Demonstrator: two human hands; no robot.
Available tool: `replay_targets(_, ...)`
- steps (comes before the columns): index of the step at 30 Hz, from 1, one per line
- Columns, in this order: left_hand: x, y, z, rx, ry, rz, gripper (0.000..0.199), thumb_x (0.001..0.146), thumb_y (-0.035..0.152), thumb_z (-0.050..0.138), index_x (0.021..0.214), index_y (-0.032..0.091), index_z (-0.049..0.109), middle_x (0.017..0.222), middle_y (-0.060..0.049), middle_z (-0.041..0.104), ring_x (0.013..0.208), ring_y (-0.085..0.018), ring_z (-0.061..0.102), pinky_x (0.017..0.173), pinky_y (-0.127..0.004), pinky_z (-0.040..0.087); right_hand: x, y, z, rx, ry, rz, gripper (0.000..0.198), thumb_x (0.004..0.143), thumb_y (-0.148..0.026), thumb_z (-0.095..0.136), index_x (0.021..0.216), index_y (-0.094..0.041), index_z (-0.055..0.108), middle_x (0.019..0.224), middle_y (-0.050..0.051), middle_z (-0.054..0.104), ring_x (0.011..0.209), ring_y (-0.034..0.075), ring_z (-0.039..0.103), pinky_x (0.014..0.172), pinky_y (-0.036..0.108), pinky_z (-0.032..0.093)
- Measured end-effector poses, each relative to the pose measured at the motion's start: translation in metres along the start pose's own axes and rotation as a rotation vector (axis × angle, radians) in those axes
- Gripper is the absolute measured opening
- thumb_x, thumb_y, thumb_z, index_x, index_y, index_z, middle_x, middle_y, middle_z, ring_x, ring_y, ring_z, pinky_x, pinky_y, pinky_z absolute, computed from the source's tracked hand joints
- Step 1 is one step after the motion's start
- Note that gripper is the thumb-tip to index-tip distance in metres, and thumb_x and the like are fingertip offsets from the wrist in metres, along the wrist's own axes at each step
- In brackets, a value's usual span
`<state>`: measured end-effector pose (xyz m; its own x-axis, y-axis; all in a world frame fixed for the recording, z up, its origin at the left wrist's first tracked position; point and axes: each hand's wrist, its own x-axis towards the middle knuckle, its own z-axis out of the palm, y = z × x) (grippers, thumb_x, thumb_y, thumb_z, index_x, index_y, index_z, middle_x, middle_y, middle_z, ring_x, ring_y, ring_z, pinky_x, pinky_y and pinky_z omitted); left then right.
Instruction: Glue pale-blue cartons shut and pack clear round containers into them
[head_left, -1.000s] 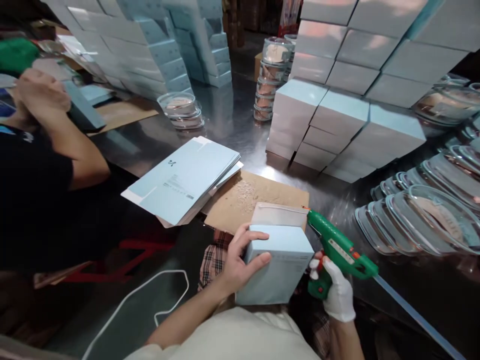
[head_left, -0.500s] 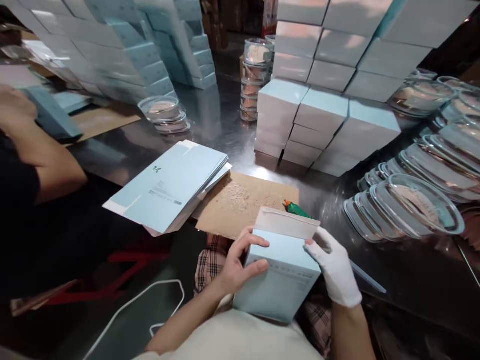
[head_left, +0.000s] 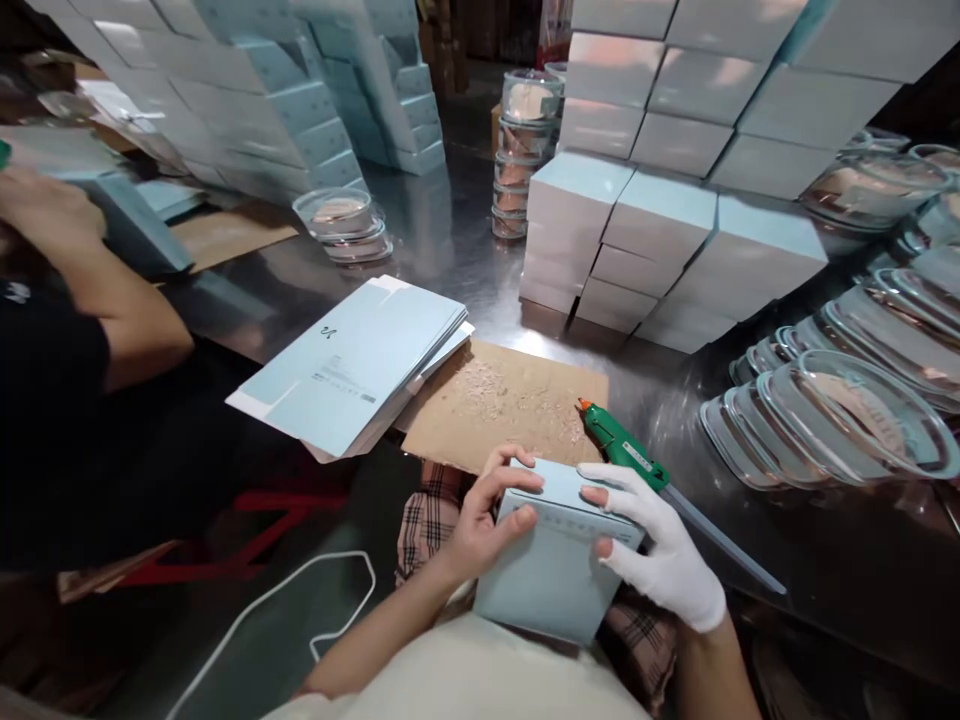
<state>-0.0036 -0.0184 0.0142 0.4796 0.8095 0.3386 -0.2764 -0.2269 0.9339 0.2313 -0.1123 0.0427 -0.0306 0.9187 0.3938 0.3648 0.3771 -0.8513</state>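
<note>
The bare left hand (head_left: 487, 520) and white-gloved right hand (head_left: 664, 550), fingers parted, gripped the pale-blue box (head_left: 551, 575), thumbs in front, fingertips on top; its flap (head_left: 559, 482), upright half a second earlier, was down. The box sat just nearside of the cardboard sheet (head_left: 442, 430). The green glue gun (head_left: 630, 455), held a second earlier, lay at the sheet's right edge.

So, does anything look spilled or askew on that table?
Mostly the cardboard sheet: pale crumbs, possibly dried glue, litter it near the glue gun. Also, the stack of flattened boxes lies unevenly, its edges misaligned.
</note>
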Motion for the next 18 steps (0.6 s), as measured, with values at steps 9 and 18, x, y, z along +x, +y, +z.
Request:
replay_targets(9, 0.003, 0.008, 0.005, 0.043, -0.047, 0.026, 0.031, 0.097, 0.052, 0.07, 0.093, 0.021, 0.075, 0.116, -0.011, 0.058, 0.125, -0.033, 0.063, 0.109, -0.052, 0.049, -0.009, 0.007, 0.012, -0.02, 0.023, -0.103, 0.038, 0.098, -0.021, 0.066, 0.132, -0.038, 0.073, 0.136, 0.007, 0.071, 0.129, 0.026, 0.066, 0.11, 0.047, 0.054)
replay_targets(18, 0.03, 0.011, -0.001, 0.09, 0.391, -0.15, 0.045, 0.09, 0.066, 0.071, 0.089, 0.022, 0.07, 0.114, -0.009, 0.066, 0.119, -0.028, 0.064, 0.11, -0.043, 0.047, -0.048, 0.029, 0.059, -0.194, 0.687, -0.179, 0.082, 0.09, -0.074, 0.063, 0.159, -0.058, 0.023, 0.173, -0.003, 0.031, 0.164, 0.039, 0.016, 0.124, 0.074, 0.03)
